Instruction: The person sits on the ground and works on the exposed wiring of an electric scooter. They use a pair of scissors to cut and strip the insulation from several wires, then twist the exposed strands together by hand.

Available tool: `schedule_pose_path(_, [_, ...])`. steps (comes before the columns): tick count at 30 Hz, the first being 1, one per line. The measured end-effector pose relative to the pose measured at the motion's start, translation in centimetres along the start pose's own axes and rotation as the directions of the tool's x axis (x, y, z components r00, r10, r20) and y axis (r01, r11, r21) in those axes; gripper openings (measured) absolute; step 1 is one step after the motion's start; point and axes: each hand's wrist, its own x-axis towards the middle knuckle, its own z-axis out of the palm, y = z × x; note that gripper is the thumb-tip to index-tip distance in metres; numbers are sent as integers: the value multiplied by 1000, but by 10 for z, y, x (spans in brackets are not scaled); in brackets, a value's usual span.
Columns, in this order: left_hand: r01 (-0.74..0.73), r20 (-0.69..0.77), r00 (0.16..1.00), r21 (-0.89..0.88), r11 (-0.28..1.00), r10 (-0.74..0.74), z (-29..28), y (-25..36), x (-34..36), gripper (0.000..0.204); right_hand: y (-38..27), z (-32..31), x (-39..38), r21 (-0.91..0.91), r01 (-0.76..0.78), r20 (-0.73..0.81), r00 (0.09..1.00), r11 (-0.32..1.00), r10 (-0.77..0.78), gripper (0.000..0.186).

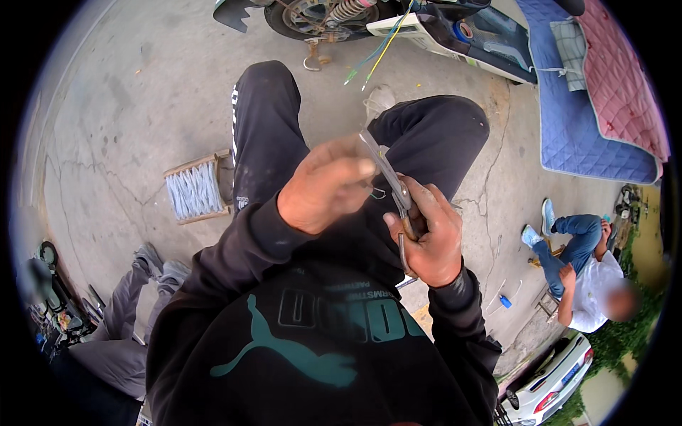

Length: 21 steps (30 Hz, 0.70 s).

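Note:
My right hand (433,234) is closed around a metal cutting tool (403,199), like shears or pliers, its long jaws pointing up and left between my knees. My left hand (327,184) is beside the jaws with fingers curled and blurred by motion; what they pinch, if anything, I cannot make out. A thin loop of wire (378,193) shows just below the left fingers. Above my knees, loose green, blue and yellow wires (383,57) dangle from a motorbike (320,21).
A low stool with woven seat (190,188) stands left. A white panel (398,32) and quilted covers (582,121) lie top right. A seated person (582,298) is at right, a person's grey-trousered legs (121,319) lower left, a white car (554,383) lower right.

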Motion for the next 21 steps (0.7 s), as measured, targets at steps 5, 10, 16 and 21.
schedule_pose_path(5, [-22,6,1000,-57,998,22,-2,-3,1,20,7,12,-4,501,-201,98,979,842,176,55])
schedule_pose_path(10, [-1,-63,998,-42,999,-1,-10,-3,-2,21,15,-6,2,392,-171,71,985,904,155,59])
schedule_pose_path(16, [-13,-28,1000,-30,999,13,-11,1,-3,18,-2,-3,9,150,-81,161,985,985,57,57])
schedule_pose_path(21, [8,-16,1000,-40,999,-9,-18,1,-6,13,3,4,14,-1,83,47,995,997,-83,58])
